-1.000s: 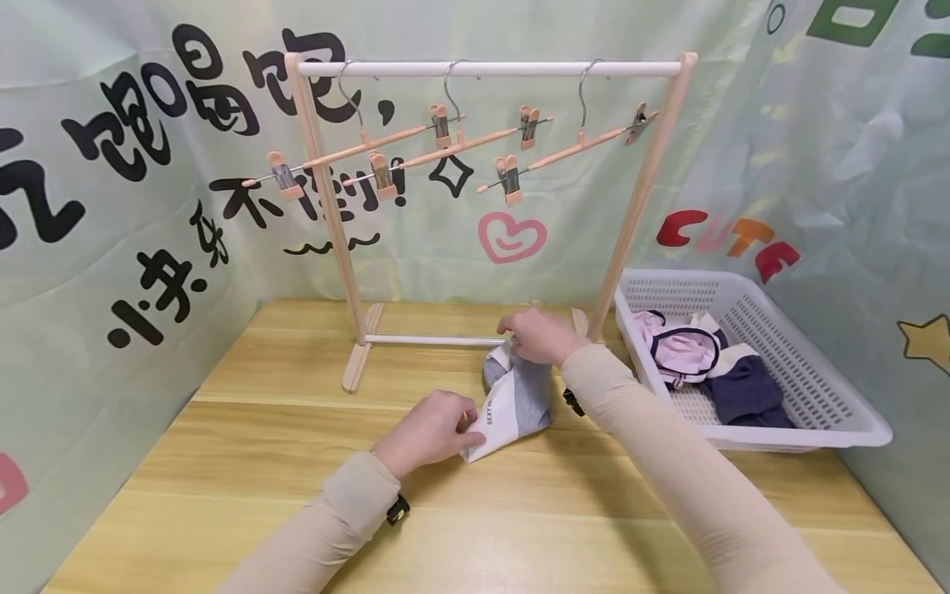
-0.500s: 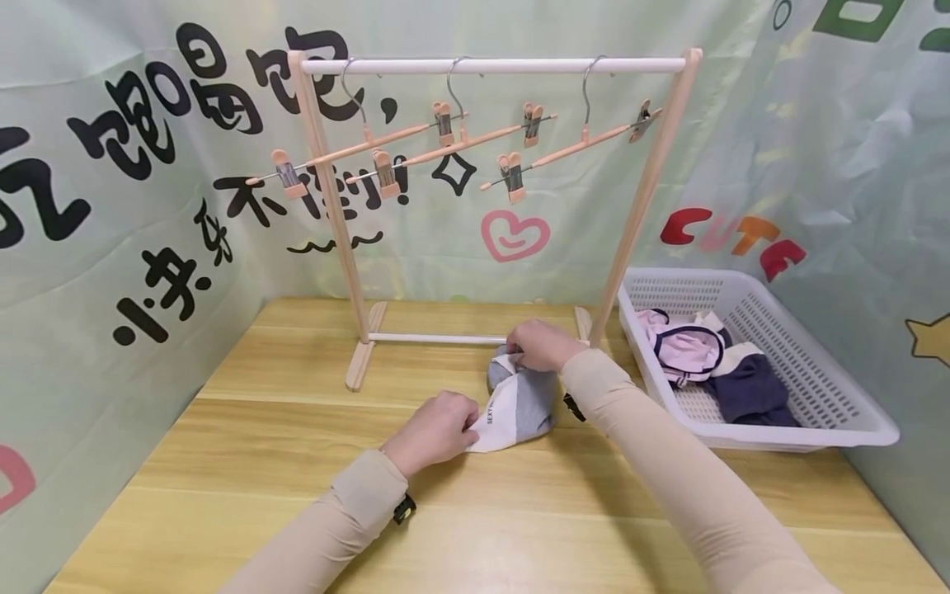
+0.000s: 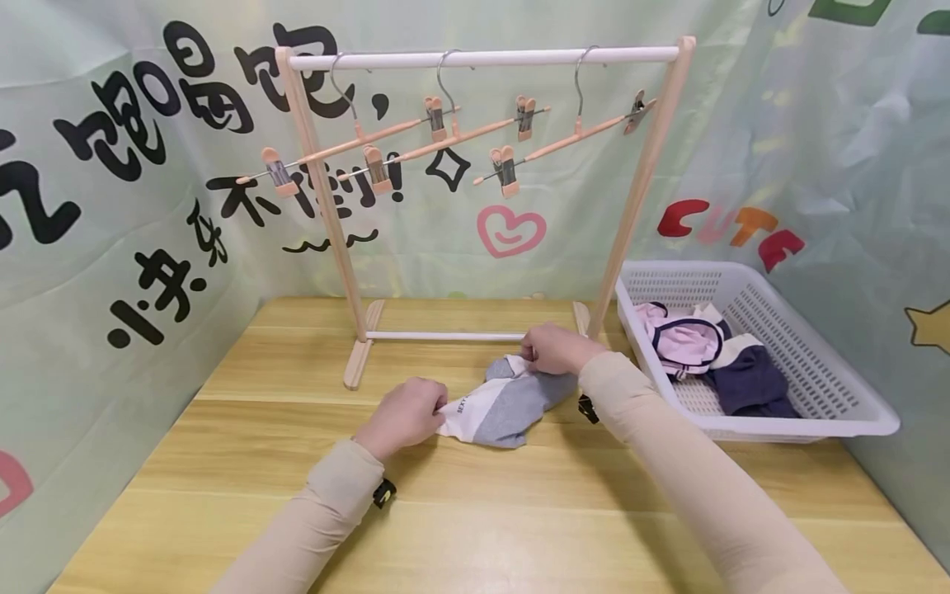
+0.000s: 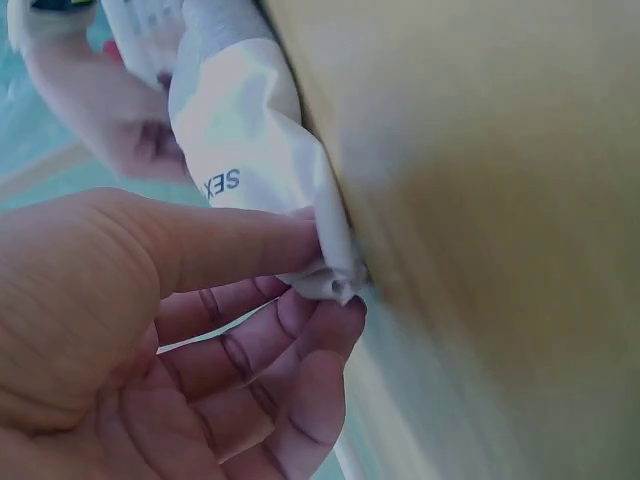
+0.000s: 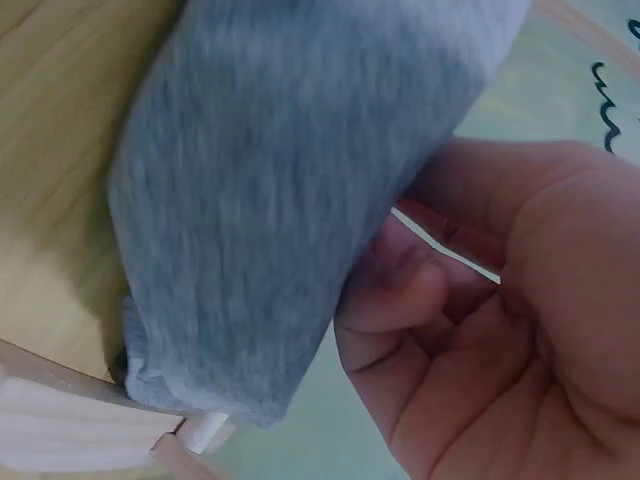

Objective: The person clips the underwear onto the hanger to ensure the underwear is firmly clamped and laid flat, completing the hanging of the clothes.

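Note:
A small garment [image 3: 512, 408], grey with a white band printed with dark letters, is stretched slantwise between my hands, low over the wooden table. Between thumb and fingers, my left hand [image 3: 404, 419] pinches the end of the white band; the left wrist view shows the gathered white cloth [image 4: 250, 120] at the fingertips. At the garment's far right edge, my right hand [image 3: 558, 350] pinches the cloth. Its thumb and fingertips go behind the grey fabric [image 5: 270, 200] in the right wrist view, so the grip is partly hidden.
Behind the hands stands a wooden rack [image 3: 337, 239] with a white top rail [image 3: 482, 58] and a low crossbar [image 3: 438, 337]. Three clip hangers [image 3: 460, 143] hang from it. To the right, a white basket [image 3: 839, 379] holds pink clothing [image 3: 686, 342] and navy clothing [image 3: 750, 384].
The garment was bunched and folded upright; now it is drawn out sideways and lies lower. My left hand has moved left, my right hand a little right and down.

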{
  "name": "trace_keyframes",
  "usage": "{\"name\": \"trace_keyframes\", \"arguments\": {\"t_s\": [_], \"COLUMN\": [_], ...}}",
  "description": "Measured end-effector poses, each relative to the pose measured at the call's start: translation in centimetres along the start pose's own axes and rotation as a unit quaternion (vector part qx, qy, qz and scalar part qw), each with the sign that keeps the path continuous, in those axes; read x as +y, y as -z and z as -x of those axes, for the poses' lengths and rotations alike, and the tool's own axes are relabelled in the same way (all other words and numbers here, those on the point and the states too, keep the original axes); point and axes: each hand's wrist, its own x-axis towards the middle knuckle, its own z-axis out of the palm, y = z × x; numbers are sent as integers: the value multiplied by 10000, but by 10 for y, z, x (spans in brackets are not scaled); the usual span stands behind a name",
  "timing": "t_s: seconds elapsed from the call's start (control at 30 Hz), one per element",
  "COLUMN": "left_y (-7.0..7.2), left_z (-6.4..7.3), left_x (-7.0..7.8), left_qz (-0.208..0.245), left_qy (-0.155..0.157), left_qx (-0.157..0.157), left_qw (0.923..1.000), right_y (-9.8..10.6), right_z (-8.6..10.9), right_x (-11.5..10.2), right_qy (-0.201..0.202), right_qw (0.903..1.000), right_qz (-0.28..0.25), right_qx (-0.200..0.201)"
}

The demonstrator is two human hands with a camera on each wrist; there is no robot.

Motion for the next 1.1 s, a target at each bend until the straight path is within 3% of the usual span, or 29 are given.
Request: {"name": "trace_keyframes", "arguments": {"t_s": [0.27, 0.5, 0.73, 0.87, 0.97, 1.1], "left_y": [13, 22, 29, 32, 32, 32], "left_z": [-1, 2, 7, 10, 11, 11], "left_x": [-22, -37, -49, -52, -53, -54], "left_qz": [38, 137, 120, 107, 94, 101], "left_qy": [424, 532, 538, 529, 472, 396], "left_qx": [-89, -232, -215, -207, -179, -144], "left_qw": [9991, 9982, 9982, 9983, 9987, 9991], "right_y": [2, 2, -1, -2, 0, 5], "right_z": [17, 34, 52, 58, 60, 59], "right_x": [-4, -4, -6, -8, -9, -7], "right_qy": [-75, -176, -600, -585, -444, -109], "right_qw": [9996, 9989, 9886, 9839, 9884, 9975], "right_qz": [-267, -425, -1263, -1520, -1306, -683], "right_qx": [-63, -54, -567, -742, -631, -121]}}
